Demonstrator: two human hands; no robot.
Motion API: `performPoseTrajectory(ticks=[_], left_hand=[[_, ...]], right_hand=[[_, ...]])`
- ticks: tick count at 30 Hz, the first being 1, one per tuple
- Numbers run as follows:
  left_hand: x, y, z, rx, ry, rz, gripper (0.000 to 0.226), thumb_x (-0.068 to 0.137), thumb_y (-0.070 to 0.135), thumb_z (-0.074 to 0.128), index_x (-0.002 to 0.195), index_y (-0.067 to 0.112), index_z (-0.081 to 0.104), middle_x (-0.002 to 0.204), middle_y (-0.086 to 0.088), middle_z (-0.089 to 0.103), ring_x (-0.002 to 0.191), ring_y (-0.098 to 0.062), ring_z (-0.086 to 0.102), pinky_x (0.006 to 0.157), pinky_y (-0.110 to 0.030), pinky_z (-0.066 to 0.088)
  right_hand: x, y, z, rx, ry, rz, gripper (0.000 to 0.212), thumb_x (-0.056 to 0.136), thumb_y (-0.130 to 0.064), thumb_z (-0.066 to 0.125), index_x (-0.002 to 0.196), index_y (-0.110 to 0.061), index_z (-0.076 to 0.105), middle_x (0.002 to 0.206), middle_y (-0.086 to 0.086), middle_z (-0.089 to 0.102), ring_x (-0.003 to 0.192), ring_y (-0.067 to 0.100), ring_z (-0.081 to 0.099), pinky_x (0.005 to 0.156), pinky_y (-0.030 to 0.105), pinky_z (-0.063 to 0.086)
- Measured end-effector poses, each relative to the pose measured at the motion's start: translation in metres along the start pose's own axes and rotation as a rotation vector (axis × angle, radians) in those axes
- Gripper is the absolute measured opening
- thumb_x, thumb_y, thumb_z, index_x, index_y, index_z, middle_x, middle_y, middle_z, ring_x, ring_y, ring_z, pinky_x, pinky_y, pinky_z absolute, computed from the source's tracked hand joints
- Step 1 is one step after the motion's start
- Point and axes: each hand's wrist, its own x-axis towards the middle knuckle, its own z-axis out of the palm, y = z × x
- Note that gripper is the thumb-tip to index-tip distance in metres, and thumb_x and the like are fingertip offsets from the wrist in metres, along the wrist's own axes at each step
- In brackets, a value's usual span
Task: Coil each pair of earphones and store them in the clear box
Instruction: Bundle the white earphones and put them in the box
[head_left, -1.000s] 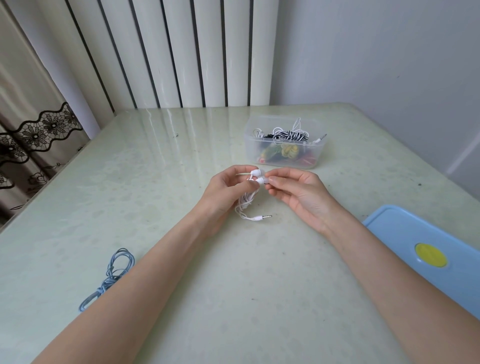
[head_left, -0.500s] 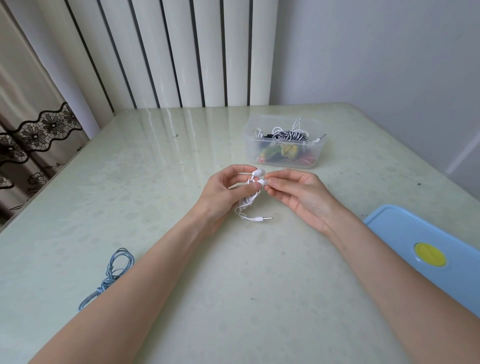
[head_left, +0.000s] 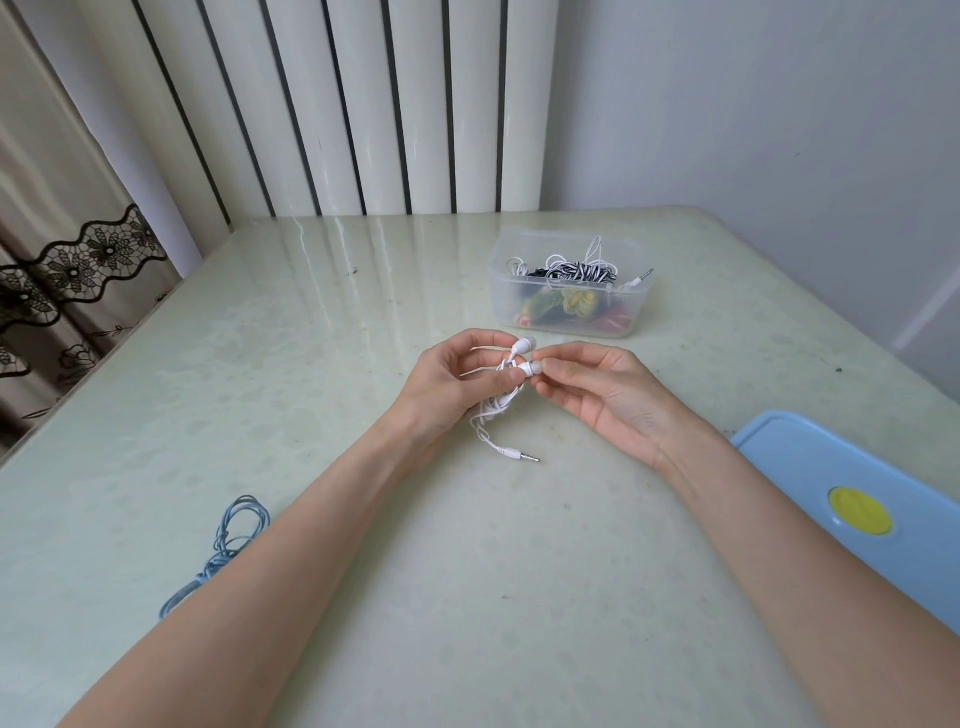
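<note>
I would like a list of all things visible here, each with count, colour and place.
white earphones: 1, white, held between both hands above the table, plug hanging near the tabletop
blue earphones: 1, light blue, loose on the table, near left
box: 1, clear, far centre of the table, holding several coiled earphones
lid: 1, blue with a yellow spot, near right
table: 1, pale green
curtain: 1, beige with black lace, left
left hand: 1, holds the coil
right hand: 1, pinches an earbud
</note>
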Motion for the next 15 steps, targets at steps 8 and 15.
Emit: performPoseTrajectory(ticks=[8,15], left_hand=[[-0.0005,-0.0002,-0.0007,-0.001,0.028,-0.006,0.025,0.077,0.002,0.068,0.099,0.012,0.061,0.091,-0.002,0.066,0.074,-0.010,0.064,0.066,-0.016,0.049],[-0.0041,0.0049,0.0000,0.223,0.020,0.073,0.022,0.075,0.004,0.071,0.091,0.016,0.062,0.084,0.005,0.064,0.066,-0.004,0.062,0.062,-0.016,0.049]], right_hand=[[0.0004,0.0000,0.0011,-0.012,0.017,-0.002,0.020,0.082,0.008,0.053,0.077,-0.002,0.070,0.077,0.006,0.072,0.073,0.013,0.069,0.069,0.019,0.055],[-0.0015,-0.0020,-0.0007,-0.096,0.013,0.026,0.012,0.081,0.008,0.055,0.085,0.003,0.065,0.077,0.005,0.073,0.075,0.013,0.069,0.069,0.019,0.055]])
